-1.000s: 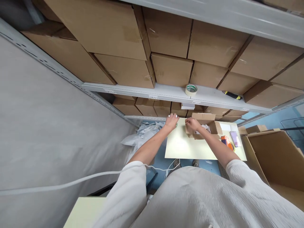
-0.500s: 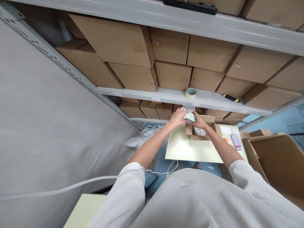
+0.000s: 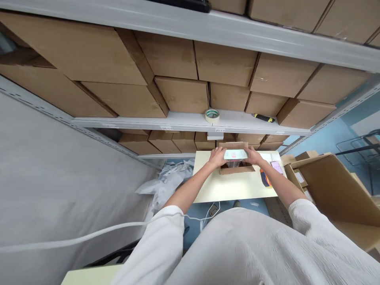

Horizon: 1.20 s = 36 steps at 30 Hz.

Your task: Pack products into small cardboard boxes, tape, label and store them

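A small pale-green box (image 3: 235, 154) is held level between my two hands, just above an open cardboard box (image 3: 237, 170). My left hand (image 3: 218, 156) is closed on its left end, and my right hand (image 3: 253, 155) grips the right end. The print on the small box is too small to read. Inside the cardboard box, below the held one, something whitish shows in part. The cardboard box stands on a pale-yellow table (image 3: 219, 188).
Shelves packed with cardboard boxes (image 3: 181, 95) rise ahead. A tape roll (image 3: 212, 115) and a utility knife (image 3: 263, 118) lie on one shelf. A phone (image 3: 276, 167) and an orange-and-dark object (image 3: 265, 178) are on the table. A large open carton (image 3: 341, 190) stands right. A white cable (image 3: 118, 225) crosses left.
The small box has turned from tilted to level and come lower over the cardboard box, still between both hands. My view has shifted to the right.
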Tool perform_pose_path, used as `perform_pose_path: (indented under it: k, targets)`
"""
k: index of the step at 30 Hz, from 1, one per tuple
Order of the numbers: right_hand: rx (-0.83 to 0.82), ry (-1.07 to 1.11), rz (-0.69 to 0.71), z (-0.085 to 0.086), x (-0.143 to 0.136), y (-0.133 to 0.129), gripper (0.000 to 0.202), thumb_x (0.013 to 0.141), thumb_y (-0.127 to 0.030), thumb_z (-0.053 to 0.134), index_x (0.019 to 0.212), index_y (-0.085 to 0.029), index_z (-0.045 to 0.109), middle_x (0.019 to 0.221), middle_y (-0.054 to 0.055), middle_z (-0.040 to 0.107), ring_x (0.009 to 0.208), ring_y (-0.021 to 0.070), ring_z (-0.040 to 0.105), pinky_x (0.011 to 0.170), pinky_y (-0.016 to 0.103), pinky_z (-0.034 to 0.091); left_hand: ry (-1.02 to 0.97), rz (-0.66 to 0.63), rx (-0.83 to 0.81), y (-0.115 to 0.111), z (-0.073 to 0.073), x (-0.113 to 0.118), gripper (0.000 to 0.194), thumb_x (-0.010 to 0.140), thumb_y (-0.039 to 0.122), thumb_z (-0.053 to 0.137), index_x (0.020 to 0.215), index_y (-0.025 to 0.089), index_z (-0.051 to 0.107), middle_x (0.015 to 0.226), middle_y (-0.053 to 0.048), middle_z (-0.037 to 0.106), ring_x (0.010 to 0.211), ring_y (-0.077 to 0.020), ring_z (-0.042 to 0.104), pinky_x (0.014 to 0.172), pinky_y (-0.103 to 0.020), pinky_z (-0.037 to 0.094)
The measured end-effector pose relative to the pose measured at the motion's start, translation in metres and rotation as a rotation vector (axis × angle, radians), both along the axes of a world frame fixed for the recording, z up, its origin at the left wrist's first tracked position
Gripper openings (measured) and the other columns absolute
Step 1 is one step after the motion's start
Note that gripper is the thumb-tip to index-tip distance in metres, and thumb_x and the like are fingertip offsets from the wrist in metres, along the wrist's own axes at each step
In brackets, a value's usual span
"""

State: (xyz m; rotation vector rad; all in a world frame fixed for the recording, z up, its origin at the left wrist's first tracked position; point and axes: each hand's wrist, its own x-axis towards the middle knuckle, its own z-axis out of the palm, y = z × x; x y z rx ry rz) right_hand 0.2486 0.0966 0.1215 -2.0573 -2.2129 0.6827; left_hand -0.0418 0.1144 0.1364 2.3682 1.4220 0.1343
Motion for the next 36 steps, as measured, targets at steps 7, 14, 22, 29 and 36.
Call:
perform_pose_path:
  k: [7,14,22,29,36]
  targets:
    - [-0.003,-0.042,0.089,-0.030,-0.001,0.002,0.070,0.082,-0.022,0.086,0.148,-0.021,0.063,0.150,0.017,0.061,0.134,0.0338,0.061,0.113,0.041,0.048,0.103,0.061,-0.070,-0.005,-0.032,0.007,0.058,0.088,0.025,0.076,0.144,0.025,0.062,0.153,-0.016,0.059,0.146,-0.0376,0.047,0.118,-0.054,0.035]
    - [0.043,0.076,0.120,-0.036,0.021,0.001,0.036,0.096,-0.014,0.062,0.129,-0.017,0.075,0.137,0.014,0.071,0.130,0.0278,0.064,0.116,0.039,0.047,0.076,0.094,-0.089,-0.007,-0.042,0.004,0.056,0.090,0.012,0.061,0.143,0.028,0.066,0.157,-0.014,0.057,0.148,-0.0359,0.046,0.117,-0.054,0.037]
    - [0.094,0.170,-0.062,-0.045,0.051,-0.006,0.035,0.094,-0.017,0.059,0.123,-0.020,0.076,0.133,0.012,0.074,0.124,0.0261,0.068,0.111,0.037,0.052,0.083,0.219,-0.085,-0.014,-0.041,-0.005,0.049,0.096,0.025,0.058,0.145,0.030,0.065,0.161,-0.014,0.054,0.152,-0.0367,0.041,0.119,-0.056,0.039]
    - [0.053,0.149,-0.239,-0.064,0.065,-0.020,0.055,0.090,-0.023,0.062,0.145,-0.018,0.065,0.150,0.019,0.065,0.132,0.0331,0.066,0.112,0.044,0.052,0.090,0.364,-0.103,-0.030,-0.048,-0.014,0.055,0.093,0.024,0.063,0.147,0.020,0.062,0.176,-0.019,0.033,0.159,-0.0410,0.037,0.123,-0.057,0.041]
    - [0.066,0.314,-0.560,-0.055,0.057,-0.016,0.059,0.101,-0.037,0.048,0.155,-0.012,0.050,0.130,0.021,0.075,0.118,0.0342,0.072,0.100,0.043,0.056,-0.267,0.412,-0.042,-0.038,-0.045,-0.009,0.071,0.098,0.021,0.053,0.167,0.022,0.039,0.170,-0.017,0.045,0.147,-0.0300,0.056,0.121,-0.046,0.049]
